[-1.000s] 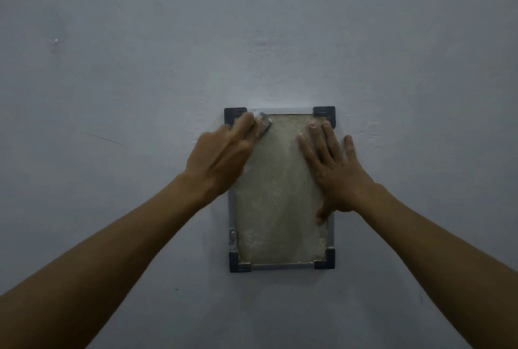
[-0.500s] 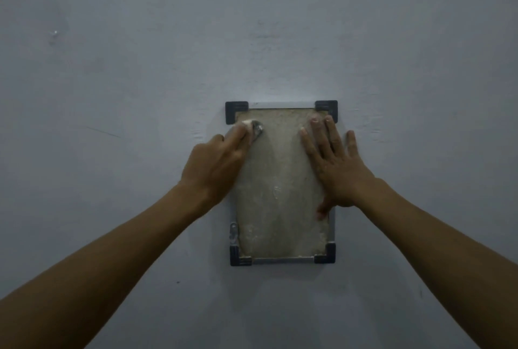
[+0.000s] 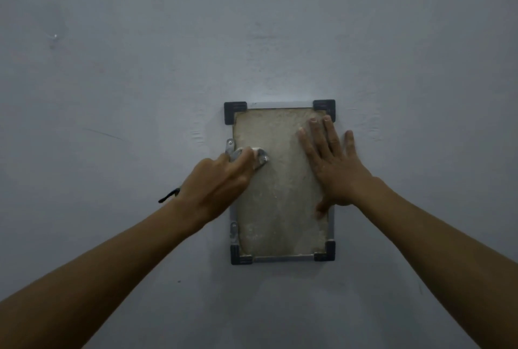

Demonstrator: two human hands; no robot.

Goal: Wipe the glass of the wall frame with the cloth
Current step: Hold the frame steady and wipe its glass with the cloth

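The wall frame (image 3: 280, 182) is hanging upright on a grey wall (image 3: 140, 68), w/ dark corner caps & thin metal rails. Its glass (image 3: 280, 203) is looking cloudy and speckled nearly all over.

L hand (image 3: 217, 183) is working at the glass's left edge, a bit above mid-height. Its grip is curling round a small pale wad, prob. the cloth (image 3: 259, 156), fingers closing over it and pressing it onto the pane. Only a bit of the cloth is showing past the fingertips, so can't tell how it's folded. Bunching it small is likely concentrating pressure on the grime.

R hand (image 3: 332, 169) is lying flat on the right side of the glass, fingers straight & spread, tips near the top right corner cap, thumb pointing down. It's holding nothing; it's prob. bracing the frame so it isn't swinging or shifting under the wiping.

Two small metal clips (image 3: 229, 145) are sitting on the left rail, one just above the L hand, one near the bottom corner. A dark wrist strap (image 3: 168, 196) is sticking out by the L wrist.

Judging by the haze, the wiping is barely started.
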